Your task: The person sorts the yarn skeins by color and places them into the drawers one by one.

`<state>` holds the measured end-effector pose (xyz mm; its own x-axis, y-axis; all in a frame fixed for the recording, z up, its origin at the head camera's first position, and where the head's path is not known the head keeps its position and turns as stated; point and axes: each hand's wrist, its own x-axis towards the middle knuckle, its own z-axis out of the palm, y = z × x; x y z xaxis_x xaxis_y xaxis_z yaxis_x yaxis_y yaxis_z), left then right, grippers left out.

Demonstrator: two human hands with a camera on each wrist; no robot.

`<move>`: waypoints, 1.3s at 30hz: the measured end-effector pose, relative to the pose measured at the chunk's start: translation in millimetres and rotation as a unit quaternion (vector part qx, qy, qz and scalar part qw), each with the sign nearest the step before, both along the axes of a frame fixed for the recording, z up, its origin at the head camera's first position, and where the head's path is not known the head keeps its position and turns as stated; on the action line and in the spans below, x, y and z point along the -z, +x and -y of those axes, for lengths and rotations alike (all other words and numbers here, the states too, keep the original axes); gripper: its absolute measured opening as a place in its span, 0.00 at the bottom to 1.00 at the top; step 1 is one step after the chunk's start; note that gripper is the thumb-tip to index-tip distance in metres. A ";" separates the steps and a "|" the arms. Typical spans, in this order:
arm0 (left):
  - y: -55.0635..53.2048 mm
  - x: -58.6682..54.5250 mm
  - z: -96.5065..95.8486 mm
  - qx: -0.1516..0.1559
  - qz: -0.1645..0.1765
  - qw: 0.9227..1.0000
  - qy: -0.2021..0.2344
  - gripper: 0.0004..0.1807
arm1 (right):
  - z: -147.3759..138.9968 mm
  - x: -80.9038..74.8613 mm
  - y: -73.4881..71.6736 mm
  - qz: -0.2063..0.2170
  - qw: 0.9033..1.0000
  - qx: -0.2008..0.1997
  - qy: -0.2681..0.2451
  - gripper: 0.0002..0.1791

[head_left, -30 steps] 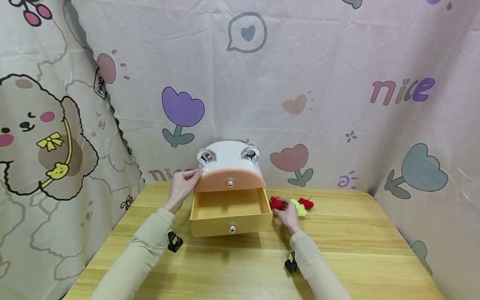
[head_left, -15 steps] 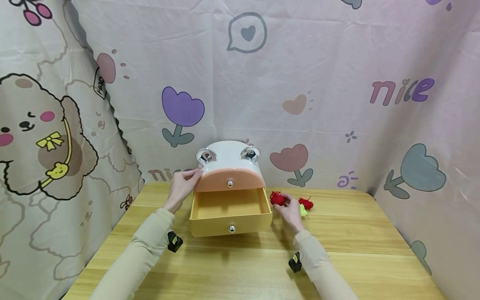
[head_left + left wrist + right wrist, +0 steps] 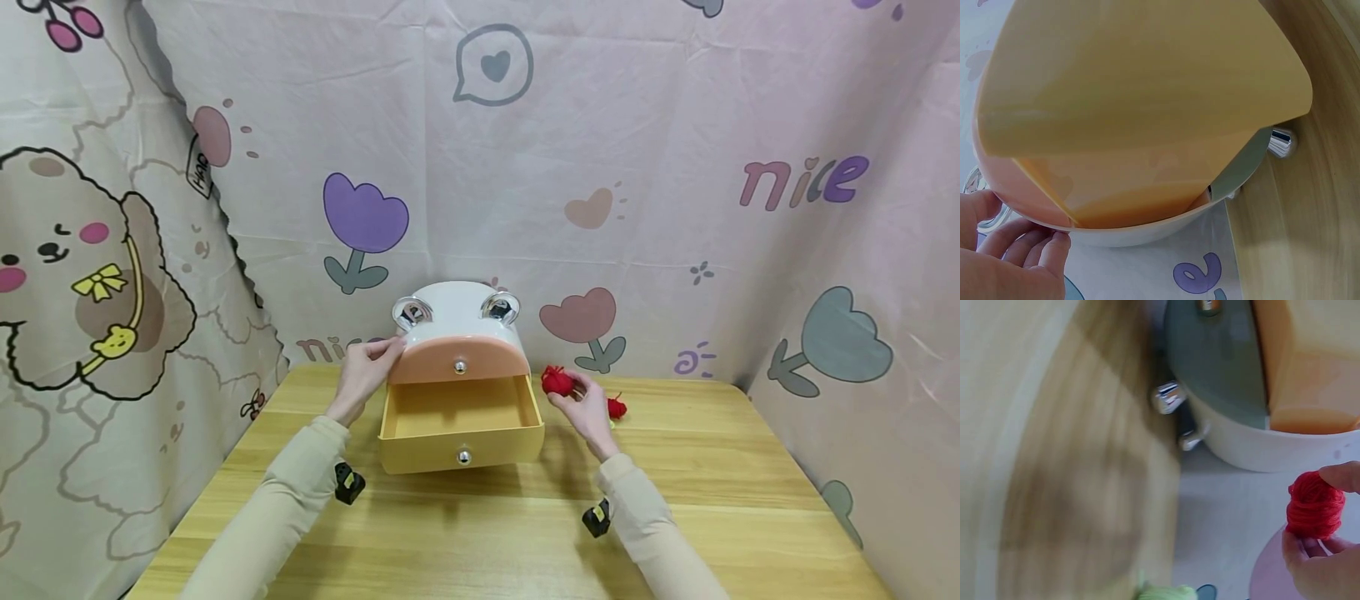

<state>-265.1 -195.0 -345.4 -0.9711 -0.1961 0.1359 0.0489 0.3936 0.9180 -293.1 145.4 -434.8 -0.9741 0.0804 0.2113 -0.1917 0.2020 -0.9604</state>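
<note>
A small drawer box with a white rounded shell and two silver eye-like rings stands at the table's far middle. Its peach upper drawer is closed. The yellow lower drawer is pulled out, its visible floor bare. At the box's upper left edge, my left hand holds on with thumb and fingertips. My right hand pinches a ball of red yarn between thumb and fingers, raised just right of the box. Behind that hand lie another red yarn ball and a mostly hidden yellow-green yarn ball.
The wooden table carries everything, with a printed curtain hanging close behind the box. A small black device hangs under each wrist. Short silver feet hold the box up.
My right hand has lifted the red yarn ball up and away from the table beside the drawer, covering more of the yellow-green ball. The left hand and box have stayed still.
</note>
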 end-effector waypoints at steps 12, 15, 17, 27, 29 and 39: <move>-1.4 0.4 -0.4 0.000 -0.001 1.000 -0.002 0.25 | 2.0 -25.8 10.5 -0.018 0.999 -0.022 -0.017 0.29; -1.0 -0.3 -0.6 0.001 -0.003 1.000 0.000 0.25 | 3.2 -32.1 14.1 -0.027 0.999 -0.032 -0.020 0.29; -0.6 -0.7 -1.0 0.002 -0.003 1.000 -0.001 0.25 | 4.3 -35.9 16.1 -0.038 0.998 -0.039 -0.022 0.29; -1.7 -0.8 -0.3 0.002 0.003 1.000 0.002 0.25 | 12.8 -56.5 31.0 -0.056 0.997 -0.056 -0.024 0.29; -1.7 -0.6 0.1 0.002 0.006 1.000 0.001 0.26 | 16.0 -60.8 35.0 -0.060 0.995 -0.067 -0.031 0.29; -1.6 0.7 1.9 0.000 0.013 1.000 -0.001 0.26 | 34.6 -73.1 49.9 -0.078 0.989 -0.118 -0.028 0.29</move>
<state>-266.7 -196.9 -346.0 -0.9745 -0.1955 0.1101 0.0244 0.3957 0.9181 -243.2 110.7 -361.7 -0.9226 -0.1306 0.3629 -0.3748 0.0815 -0.9235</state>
